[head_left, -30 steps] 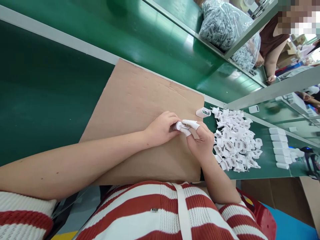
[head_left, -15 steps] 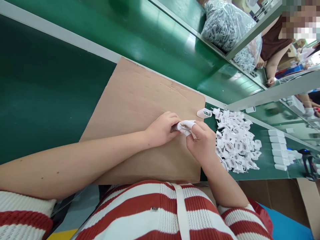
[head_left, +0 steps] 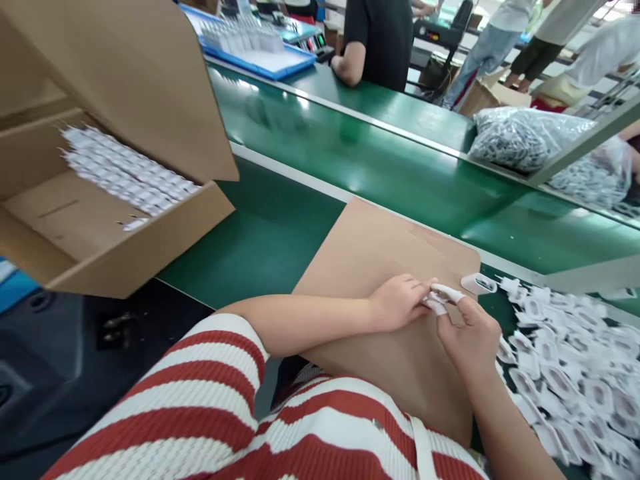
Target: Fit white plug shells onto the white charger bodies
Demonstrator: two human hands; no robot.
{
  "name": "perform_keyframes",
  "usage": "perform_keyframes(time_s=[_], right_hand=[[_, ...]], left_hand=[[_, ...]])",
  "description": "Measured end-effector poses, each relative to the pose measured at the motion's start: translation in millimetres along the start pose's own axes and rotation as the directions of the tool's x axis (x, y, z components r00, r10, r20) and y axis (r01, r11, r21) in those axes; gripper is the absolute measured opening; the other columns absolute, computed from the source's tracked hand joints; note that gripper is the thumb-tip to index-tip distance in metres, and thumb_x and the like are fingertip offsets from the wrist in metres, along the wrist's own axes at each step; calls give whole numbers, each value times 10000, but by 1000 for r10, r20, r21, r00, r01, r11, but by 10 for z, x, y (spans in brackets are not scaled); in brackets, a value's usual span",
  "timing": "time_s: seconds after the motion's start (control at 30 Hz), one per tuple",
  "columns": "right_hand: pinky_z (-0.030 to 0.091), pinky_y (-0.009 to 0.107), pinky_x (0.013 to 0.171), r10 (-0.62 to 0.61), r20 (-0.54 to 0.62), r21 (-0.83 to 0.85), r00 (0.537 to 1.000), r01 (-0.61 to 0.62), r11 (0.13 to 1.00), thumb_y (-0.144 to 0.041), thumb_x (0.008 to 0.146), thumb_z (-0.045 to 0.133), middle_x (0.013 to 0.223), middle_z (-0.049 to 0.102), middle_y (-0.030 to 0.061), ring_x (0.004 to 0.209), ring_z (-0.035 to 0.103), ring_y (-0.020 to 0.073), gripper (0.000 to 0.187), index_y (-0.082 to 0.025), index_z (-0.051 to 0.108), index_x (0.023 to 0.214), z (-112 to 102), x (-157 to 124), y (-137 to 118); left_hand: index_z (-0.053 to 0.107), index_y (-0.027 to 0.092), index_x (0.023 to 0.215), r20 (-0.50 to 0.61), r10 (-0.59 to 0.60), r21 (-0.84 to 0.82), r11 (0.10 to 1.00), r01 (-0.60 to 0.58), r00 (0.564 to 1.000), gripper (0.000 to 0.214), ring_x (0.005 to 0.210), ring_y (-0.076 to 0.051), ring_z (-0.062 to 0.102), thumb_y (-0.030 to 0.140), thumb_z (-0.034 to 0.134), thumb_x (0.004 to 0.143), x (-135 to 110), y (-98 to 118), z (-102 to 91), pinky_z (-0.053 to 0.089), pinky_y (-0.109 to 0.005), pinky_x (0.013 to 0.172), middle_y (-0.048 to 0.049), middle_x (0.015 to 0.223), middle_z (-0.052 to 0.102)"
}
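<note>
My left hand [head_left: 397,303] is closed, its fingertips pinching one end of a small white plastic part [head_left: 428,300] above the cardboard sheet [head_left: 350,267]. My right hand [head_left: 470,330], with white finger cots on the thumb and forefinger, grips the other end. Fingers and cots cover most of the part, so its exact kind is hidden. Just beyond the right hand stands a white oval plastic housing [head_left: 473,284] with an open end. To the right of that hand spreads a pile of white plug pieces [head_left: 565,360].
An opened cardboard box [head_left: 150,247] at the left holds rows of white plug pieces [head_left: 125,170]. Across the green belt [head_left: 350,150] lie a clear bag of small grey parts [head_left: 530,137] and a blue tray [head_left: 295,65]. A person in black [head_left: 377,43] sits beyond.
My view has swung to the left, bringing the cardboard box and blue tray into sight. Both hands stay together over the cardboard with the small part between them.
</note>
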State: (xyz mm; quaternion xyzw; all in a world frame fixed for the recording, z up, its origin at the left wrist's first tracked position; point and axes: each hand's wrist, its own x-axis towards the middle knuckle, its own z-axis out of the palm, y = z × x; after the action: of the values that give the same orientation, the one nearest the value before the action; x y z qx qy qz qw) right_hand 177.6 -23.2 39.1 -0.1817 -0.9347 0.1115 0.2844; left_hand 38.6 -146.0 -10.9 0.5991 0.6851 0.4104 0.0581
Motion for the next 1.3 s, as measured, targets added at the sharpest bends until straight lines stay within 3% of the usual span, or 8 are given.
perform_keyframes(time_s=[0.17, 0.33, 0.47, 0.6, 0.77, 1.0, 1.17, 1.3], right_hand=[[553, 421, 699, 266, 46, 35, 963, -268, 963, -492, 850, 677, 1040, 808, 75, 863, 764, 336, 581, -272, 616, 1385, -73, -48, -125], [568, 403, 784, 265, 101, 153, 959, -279, 948, -516, 890, 650, 1127, 790, 71, 1093, 742, 323, 556, -265, 597, 1383, -125, -48, -201], [576, 397, 846, 132, 145, 245, 981, -164, 955, -524, 890, 658, 1260, 723, 110, 1130, 716, 298, 622, -225, 550, 1425, -164, -5, 67], [543, 429, 872, 68, 206, -62, 976, -57, 996, -337, 887, 634, 1293, 615, 140, 1193, 616, 330, 419, -213, 630, 1286, -411, -16, 409], [482, 361, 748, 269, 357, -336, 894, -146, 931, -105, 824, 628, 1149, 646, 98, 1079, 577, 296, 372, -219, 675, 1175, -553, -58, 481], [487, 349, 765, 293, 328, -34, 898, -298, 954, -89, 860, 597, 1038, 650, 69, 991, 597, 247, 274, -228, 699, 1073, -382, -6, 501], [552, 339, 769, 419, 284, 616, 863, -499, 610, -322, 862, 719, 1155, 656, 51, 858, 635, 162, 347, -260, 656, 1198, -342, 28, 487], [560, 334, 767, 445, 382, 806, 810, -528, 268, -370, 740, 866, 1240, 710, 69, 901, 658, 173, 391, -243, 731, 1085, -363, 89, 442]], left_hand=[[473, 1, 1466, 45, 69, 309, 948, -80, 997, 613, 998, -305, 689, 467, 501, 1069, -31, 37, 32, 555, -450, 881, -207, 1144, 737], [532, -22, 1405, 59, 22, 422, 905, -45, 998, 650, 947, -304, 696, 524, 525, 1052, -16, 101, -21, 560, -440, 772, -179, 1055, 764], [670, 129, 1269, 51, -56, 239, 970, 43, 997, 444, 951, -257, 716, 490, 637, 1012, 6, 152, -136, 561, -377, 864, -112, 1039, 781], [758, 241, 1076, 12, -255, -63, 965, 256, 967, 241, 931, -228, 727, 435, 737, 936, 41, 109, -363, 556, -320, 834, -27, 1041, 788], [751, 243, 1128, -152, -524, -109, 852, 513, 838, 360, 948, -237, 724, 472, 769, 851, 260, -363, -812, 552, -312, 852, -29, 1105, 778], [684, 184, 992, -454, -568, 101, 733, 673, 687, 268, 942, -255, 663, 385, 733, 821, 991, -1398, -1305, 484, -338, 849, -61, 1000, 741], [612, 183, 1005, -542, -604, 77, 657, 750, 584, 293, 1028, -273, 632, 335, 741, 790, 1338, -1916, -1423, 459, -384, 911, -81, 1083, 703], [588, 88, 1022, -581, -620, 38, 626, 779, 527, 371, 1385, -357, 424, 417, 690, 884, 1430, -1930, -1387, 290, -530, 1015, -147, 1194, 645]])
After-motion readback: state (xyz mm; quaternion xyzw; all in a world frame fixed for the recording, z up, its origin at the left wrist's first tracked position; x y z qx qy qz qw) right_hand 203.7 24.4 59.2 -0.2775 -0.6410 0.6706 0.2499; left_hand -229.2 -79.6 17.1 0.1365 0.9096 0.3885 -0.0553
